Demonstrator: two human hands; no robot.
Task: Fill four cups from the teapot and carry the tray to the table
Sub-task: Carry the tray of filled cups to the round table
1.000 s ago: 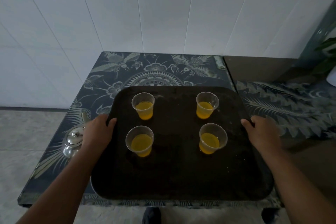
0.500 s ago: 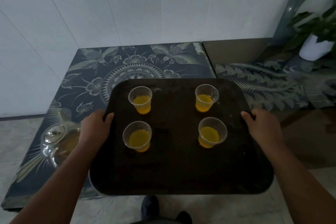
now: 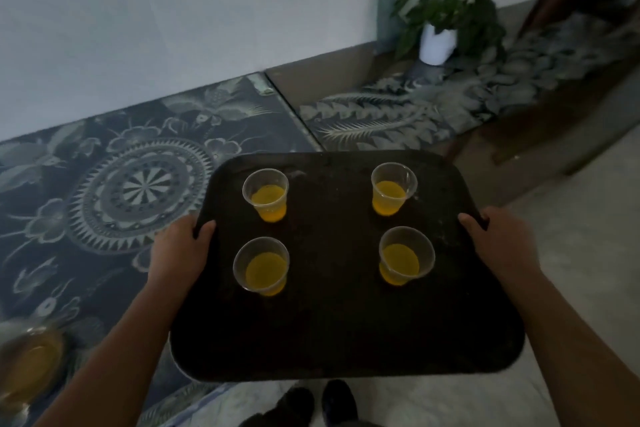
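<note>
White wall (image 3: 173, 10) closes the back, and below it the patterned table (image 3: 121, 184) runs across the left half of the view. The black tray (image 3: 346, 322) is held in the air in front of the person. Its left part is over the table and its right and near parts are over the pale floor (image 3: 571, 218).

The left hand (image 3: 180, 250) grips the left rim and the right hand (image 3: 498, 243) grips the right rim. Each thumb lies on top of the rim; the other fingers go under the tray, where they cannot be seen.

Four clear cups (image 3: 266, 194) stand upright on the tray in two rows, well apart from each other, each with yellow liquid inside.

Compared with half a second ago, the view has turned to the right. The teapot (image 3: 24, 364) has gone to the bottom left corner and is now blurred. The plant (image 3: 446, 10) in its white pot (image 3: 437, 43) has come closer to the middle of the top. The cups keep the same places on the tray, and both hands keep the same hold.

The far edge of the tray is near the corner where the patterned table meets the second table (image 3: 381, 114), which has a leaf cloth. On the right of the tray there is open floor. The shoes (image 3: 311, 402) are seen just below its near edge.
</note>
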